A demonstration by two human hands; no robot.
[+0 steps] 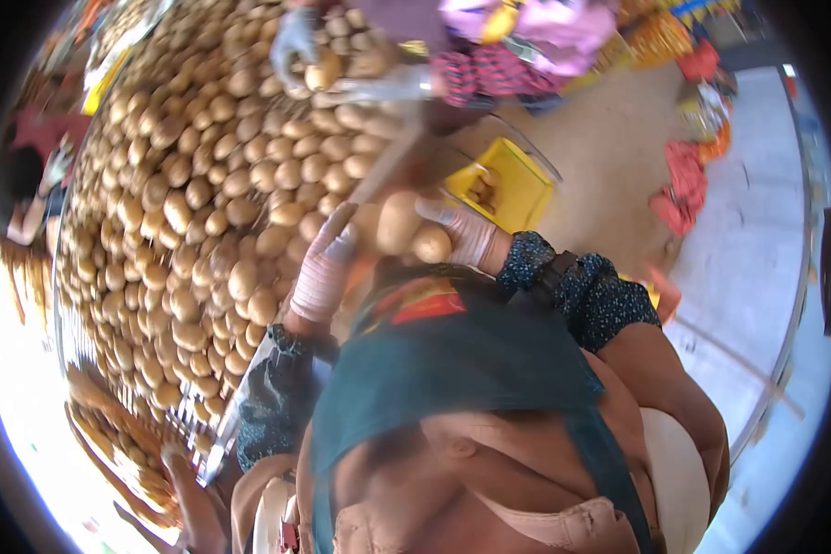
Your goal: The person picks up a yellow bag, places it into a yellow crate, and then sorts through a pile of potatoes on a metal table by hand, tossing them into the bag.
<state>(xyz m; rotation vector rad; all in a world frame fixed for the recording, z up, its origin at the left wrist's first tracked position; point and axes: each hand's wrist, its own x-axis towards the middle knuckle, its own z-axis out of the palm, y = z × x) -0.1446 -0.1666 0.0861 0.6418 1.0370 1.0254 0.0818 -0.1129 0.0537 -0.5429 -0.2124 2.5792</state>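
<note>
Holding close against the green apron [452,369], just above the chest: right hand [466,238], wrapped in pale cloth or a glove, clamped round two potatoes [399,222], likely kept tight to the body so that neither rolls away. Left hand [328,263], wrapped the same way, raised beside them with fingers stretched up to the nearer potato; touching it, but cannot tell whether gripping or only steadying. Hands close together, almost meeting over the load. Dark patterned sleeves on both arms, pulled down to the wrists.

Just beyond the right hand, a yellow crate [517,189], tilted towards the body and holding a few potatoes, placed within easy reach, probably for sorted ones. Slanting up from the left fingertips, a thin grey bar or blade [388,162]; too blurred to name.

Spreading away to the left, a big potato heap [185,203] on the table, piled deep and filling most of the view.

At the far edge of the heap, a co-worker's gloved hand [294,44] closed on one potato [323,69]. Low at the left, another person's bare hand [180,462] near the heap's rim.
</note>
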